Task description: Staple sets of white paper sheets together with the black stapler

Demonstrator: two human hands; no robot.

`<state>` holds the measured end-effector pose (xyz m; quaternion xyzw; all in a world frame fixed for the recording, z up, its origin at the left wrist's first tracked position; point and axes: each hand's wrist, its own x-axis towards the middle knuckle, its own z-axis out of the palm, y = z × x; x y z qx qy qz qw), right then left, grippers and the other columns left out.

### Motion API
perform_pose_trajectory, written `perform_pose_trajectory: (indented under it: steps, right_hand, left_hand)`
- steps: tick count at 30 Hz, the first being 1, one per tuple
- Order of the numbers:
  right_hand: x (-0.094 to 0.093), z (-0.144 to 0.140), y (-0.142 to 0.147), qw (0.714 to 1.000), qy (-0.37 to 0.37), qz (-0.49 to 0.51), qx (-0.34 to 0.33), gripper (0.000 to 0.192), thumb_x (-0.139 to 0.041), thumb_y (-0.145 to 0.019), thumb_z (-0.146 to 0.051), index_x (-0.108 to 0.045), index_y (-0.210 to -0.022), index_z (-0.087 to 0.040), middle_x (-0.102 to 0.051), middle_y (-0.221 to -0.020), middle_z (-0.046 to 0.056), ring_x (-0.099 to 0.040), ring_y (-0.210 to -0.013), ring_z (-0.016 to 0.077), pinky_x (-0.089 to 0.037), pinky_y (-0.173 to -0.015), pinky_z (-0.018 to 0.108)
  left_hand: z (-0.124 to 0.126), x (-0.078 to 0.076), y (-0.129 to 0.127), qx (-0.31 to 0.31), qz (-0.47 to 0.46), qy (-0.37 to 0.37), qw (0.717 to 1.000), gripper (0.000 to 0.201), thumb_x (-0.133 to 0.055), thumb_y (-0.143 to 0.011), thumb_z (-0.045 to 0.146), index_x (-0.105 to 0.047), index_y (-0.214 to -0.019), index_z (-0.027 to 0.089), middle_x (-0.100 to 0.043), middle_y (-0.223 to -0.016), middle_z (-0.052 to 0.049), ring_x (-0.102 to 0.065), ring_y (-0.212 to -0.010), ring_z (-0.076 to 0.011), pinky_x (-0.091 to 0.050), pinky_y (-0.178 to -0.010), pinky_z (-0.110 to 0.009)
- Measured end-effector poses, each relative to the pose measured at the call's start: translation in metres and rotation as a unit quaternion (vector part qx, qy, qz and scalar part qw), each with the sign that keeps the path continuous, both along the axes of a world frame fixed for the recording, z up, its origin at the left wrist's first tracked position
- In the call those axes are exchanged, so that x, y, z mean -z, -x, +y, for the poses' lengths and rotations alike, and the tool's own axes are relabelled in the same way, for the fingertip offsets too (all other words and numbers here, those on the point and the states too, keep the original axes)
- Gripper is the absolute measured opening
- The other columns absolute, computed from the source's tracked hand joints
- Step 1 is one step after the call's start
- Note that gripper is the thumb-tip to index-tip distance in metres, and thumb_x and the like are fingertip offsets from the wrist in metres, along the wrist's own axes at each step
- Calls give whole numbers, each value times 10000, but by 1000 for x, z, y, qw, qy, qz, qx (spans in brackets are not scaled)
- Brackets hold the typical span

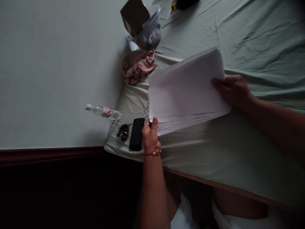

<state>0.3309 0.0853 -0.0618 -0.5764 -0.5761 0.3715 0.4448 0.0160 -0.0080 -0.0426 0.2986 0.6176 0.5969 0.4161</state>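
Note:
A stack of white paper sheets (186, 92) lies tilted over a bed covered by a pale green sheet (250, 38). My left hand (150, 135), with a red bracelet at the wrist, pinches the stack's near left corner. My right hand (232, 90) grips the stack's right edge, thumb on top. The sheets fan slightly apart along the lower edge.
A black phone (136, 134) and a bunch of keys (123, 131) lie by my left hand. A clear plastic bottle (103, 112) lies against the wall. Pink cloth (138, 66), a brown box (134, 14) and a plastic bag (152, 30) sit further back. A wooden bed edge (214, 186) runs below.

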Motion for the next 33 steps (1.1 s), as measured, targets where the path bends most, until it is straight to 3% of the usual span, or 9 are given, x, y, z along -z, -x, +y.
perform_pose_trajectory:
  steps: [2,5,9,12,14,18,22,27,33]
  right_hand:
    - [1,2,-2,1000,7,23,8,526,-624,-884,-725,-556,-731,-227,-504,-663,11,-401,-655,132,-350,-513,272]
    - [1,0,0,999,5,49,-4,492,-616,-916,-671,-538,-719,-228,-516,-680,-1,-431,-701,139,-366,-577,267]
    - [-2,-5,4,999,-36,26,6,495,-616,-936,-610,-477,-671,-216,-436,-632,3,-403,-679,139,-296,-558,277]
    - [-1,-4,3,999,-10,14,27,496,-630,-920,-631,-508,-670,-220,-456,-631,13,-393,-646,140,-288,-532,295]
    - [1,-1,2,998,8,30,45,512,-635,-897,-675,-537,-678,-223,-481,-636,23,-412,-633,143,-303,-512,298]
    - [5,2,-1,997,10,21,70,510,-618,-879,-727,-609,-723,-242,-472,-631,31,-434,-633,160,-317,-484,297]
    - [3,0,0,998,20,27,56,492,-641,-879,-706,-590,-694,-252,-487,-655,36,-434,-644,164,-320,-492,304]
    - [1,0,0,996,34,61,55,507,-674,-855,-718,-583,-696,-245,-503,-642,24,-430,-602,142,-306,-479,291]
    - [2,-1,-2,993,47,108,26,388,-699,-851,-650,-682,-802,-266,-625,-729,23,-533,-643,179,-413,-545,321]
  left_hand:
    - [1,-1,-4,28,-26,-22,999,544,-987,-581,452,-677,-941,186,-735,-890,4,-666,-815,-132,-518,-817,-264]
    - [1,-1,-6,8,-25,-35,999,501,-991,-556,370,-678,-909,199,-734,-892,18,-682,-815,-133,-537,-841,-275]
    - [1,0,-5,-21,-4,-25,999,434,-958,-606,443,-684,-857,216,-744,-876,16,-681,-796,-141,-548,-765,-271]
    - [0,-2,-5,-35,1,-21,999,461,-934,-617,556,-682,-794,213,-736,-826,5,-659,-742,-138,-542,-688,-260]
    - [-2,-4,-5,-28,4,-4,1000,477,-922,-625,586,-673,-780,209,-698,-773,16,-621,-669,-111,-511,-616,-229]
    - [-4,-8,-1,3,8,28,1000,483,-997,-543,429,-641,-774,197,-621,-738,51,-515,-555,-47,-353,-465,-162]
    - [-3,-5,2,-29,11,30,999,509,-1003,-538,442,-603,-724,189,-533,-636,79,-407,-477,-27,-211,-411,-179]
    - [0,0,3,-28,12,31,999,520,-932,-626,596,-634,-730,183,-581,-624,61,-460,-500,-49,-292,-448,-188]
    - [-2,-10,16,-33,-62,40,997,598,-713,-806,753,-674,-789,157,-675,-664,-14,-596,-558,-100,-395,-498,-219]
